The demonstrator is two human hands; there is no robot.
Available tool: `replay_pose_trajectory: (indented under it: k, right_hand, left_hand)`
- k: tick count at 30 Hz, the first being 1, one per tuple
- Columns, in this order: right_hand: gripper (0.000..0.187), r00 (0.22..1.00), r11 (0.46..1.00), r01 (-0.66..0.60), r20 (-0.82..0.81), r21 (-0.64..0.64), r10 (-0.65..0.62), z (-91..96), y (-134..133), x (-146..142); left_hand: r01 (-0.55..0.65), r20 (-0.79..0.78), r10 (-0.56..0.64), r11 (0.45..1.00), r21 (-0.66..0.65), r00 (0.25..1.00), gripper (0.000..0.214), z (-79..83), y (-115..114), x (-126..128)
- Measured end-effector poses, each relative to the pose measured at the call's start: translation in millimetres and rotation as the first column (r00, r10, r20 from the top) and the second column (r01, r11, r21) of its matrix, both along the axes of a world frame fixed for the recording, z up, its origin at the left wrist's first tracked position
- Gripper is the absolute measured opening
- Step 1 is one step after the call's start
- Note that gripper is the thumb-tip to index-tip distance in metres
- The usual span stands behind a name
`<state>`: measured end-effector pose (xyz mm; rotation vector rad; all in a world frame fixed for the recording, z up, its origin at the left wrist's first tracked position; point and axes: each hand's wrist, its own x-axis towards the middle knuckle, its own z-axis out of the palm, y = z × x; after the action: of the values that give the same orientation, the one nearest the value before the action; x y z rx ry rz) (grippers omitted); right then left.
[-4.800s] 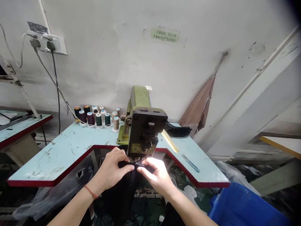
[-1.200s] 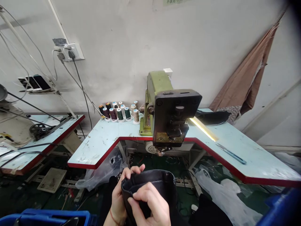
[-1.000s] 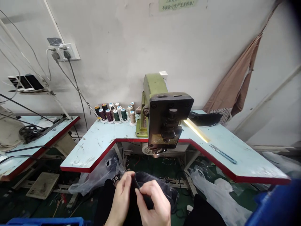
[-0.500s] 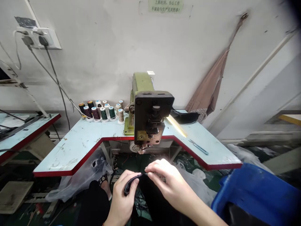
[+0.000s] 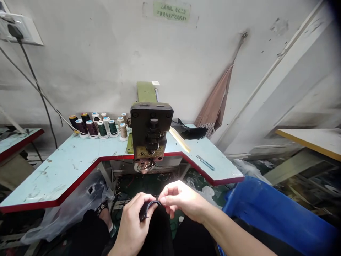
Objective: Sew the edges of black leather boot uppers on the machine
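Observation:
A black shoe upper hangs in front of my lap. My left hand is closed on its top edge from the left, and my right hand pinches the same curved edge from the right. Both hands sit low and just in front of the green sewing machine, whose dark head overhangs the notch of the light-blue table. The work is clear of the needle area and held below it.
Several thread spools stand at the back left of the table. A blue-handled tool, a yellow strip and a dark shoe piece lie right of the machine. A blue bin is at my right, a clear plastic bag under the table.
The black piece was under the machine's foot, then came down to my lap. The view has swung right. My hands flattened the opening and now pinch its edge between them.

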<state>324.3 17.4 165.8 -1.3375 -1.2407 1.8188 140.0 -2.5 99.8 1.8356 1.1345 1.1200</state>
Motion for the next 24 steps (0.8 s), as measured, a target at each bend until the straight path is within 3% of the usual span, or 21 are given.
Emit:
replay_pose_trajectory:
  k: [9, 18, 24]
  right_hand:
    - [0.02, 0.996, 0.998, -0.023, 0.09, 0.055, 0.018, -2.0, 1, -7]
    - [0.006, 0.9, 0.969, -0.148, 0.433, 0.199, 0.049, -18.5, -4, -16]
    - [0.009, 0.98, 0.992, -0.119, 0.164, 0.035, 0.112, -9.9, 3, -11]
  left_hand:
    - [-0.045, -0.022, 0.046, 0.998, 0.042, 0.999, 0.014, -2.4, -2, 0]
    - [-0.08, -0.031, 0.084, 0.992, 0.101, 0.996, 0.011, -15.7, -10, 2]
    - [-0.047, -0.052, 0.049, 0.998, 0.046, 0.997, 0.012, -15.0, -7, 2]
